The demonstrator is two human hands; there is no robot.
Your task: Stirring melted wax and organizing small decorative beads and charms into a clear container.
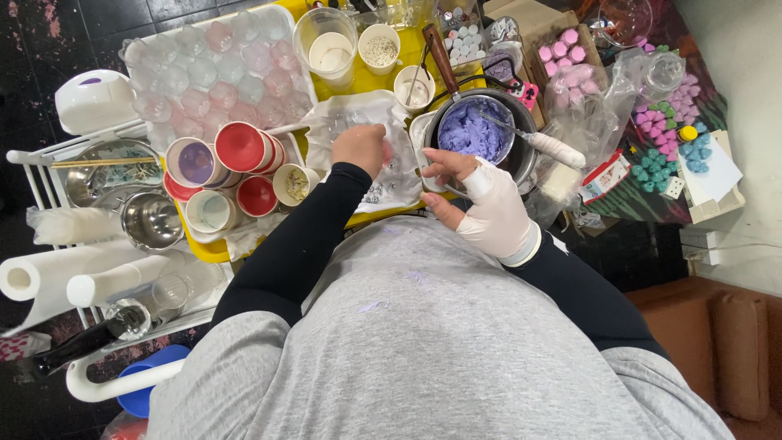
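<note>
My left hand (359,148) is closed over a small clear, pinkish mould piece (389,159) above crumpled clear plastic sheet (358,114) on a yellow tray (371,80). My right hand (472,195), wrapped in a white bandage-like glove, rests at the near rim of a metal bowl (521,155) filled with purple paste (471,130). Its fingers pinch something small I cannot make out. A white-handled tool (554,148) lies across the bowl.
Red and white cups (240,147) stand at left beside a tray of clear round moulds (212,65). Cups of powder (379,49) sit behind. Pink, purple and teal moulded pieces (664,138) lie at right. A wire rack with steel bowls (151,218) and paper rolls (49,273) is at left.
</note>
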